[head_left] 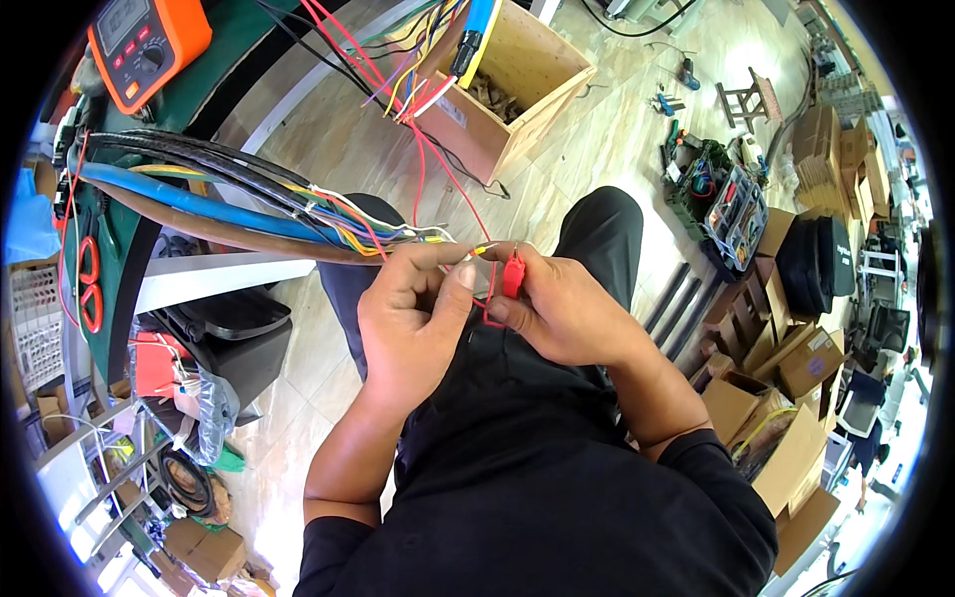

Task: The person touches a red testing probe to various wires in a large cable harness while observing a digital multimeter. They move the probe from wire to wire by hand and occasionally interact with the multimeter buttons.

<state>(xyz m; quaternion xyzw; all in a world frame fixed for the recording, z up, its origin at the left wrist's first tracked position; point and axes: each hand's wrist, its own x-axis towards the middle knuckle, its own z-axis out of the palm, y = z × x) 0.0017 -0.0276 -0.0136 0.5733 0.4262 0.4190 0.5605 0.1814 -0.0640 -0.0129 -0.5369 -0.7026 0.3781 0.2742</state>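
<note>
My left hand (413, 323) pinches a thin wire (481, 249) with a yellow and red sleeve near its bare tip. Close beside it, my right hand (587, 313) holds a red alligator clip (513, 276) between thumb and fingers. A red lead (491, 306) bends below the clip at my right thumb. Both hands are above my lap. From the left, a thick bundle of cables (249, 204), black, blue and brown, runs to my left hand and fans out into thin coloured wires. Whether the clip's jaws are apart is too small to tell.
An orange multimeter (149, 45) and red-handled scissors (91, 284) lie on the green table (119, 239) at left. Ahead, a wooden box (537, 60) stands on the floor below hanging wires. A tool case (731, 214) and cardboard boxes (781, 438) are at right.
</note>
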